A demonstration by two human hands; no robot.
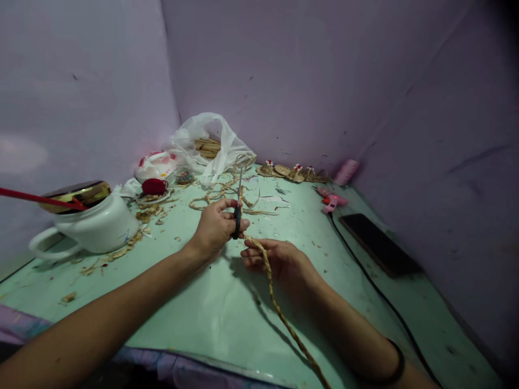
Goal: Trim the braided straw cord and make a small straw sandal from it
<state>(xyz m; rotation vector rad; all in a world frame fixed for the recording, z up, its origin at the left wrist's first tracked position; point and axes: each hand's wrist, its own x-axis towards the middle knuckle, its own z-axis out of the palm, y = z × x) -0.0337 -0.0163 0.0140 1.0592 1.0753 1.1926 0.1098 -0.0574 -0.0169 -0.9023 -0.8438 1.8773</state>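
The person's left hand [214, 227] is closed around the scissors [237, 222], their black handles between thumb and fingers and the blades pointing up, away from the person. A braided straw cord [270, 278] runs from just beside those fingertips, past the right hand [286, 262], and down toward the near edge of the pale green counter [211, 324]. The right hand lies palm up with its fingers loosely curled, the cord passing across them (whether thumb and fingers pinch it, one cannot tell). Beyond the hands, loops of braid [198, 204] lie on the counter in front of a white plastic bag [192, 133], which holds dry straw strips [207, 148]. To the left stands a white mug [101, 224] with a shiny gold disc [60, 195] at its mouth and a red stick [36, 197] across it. To the right, a pink glue gun [333, 201] with a black cable rests near a dark phone [377, 243], and small woven pieces [283, 170] sit along the back wall.
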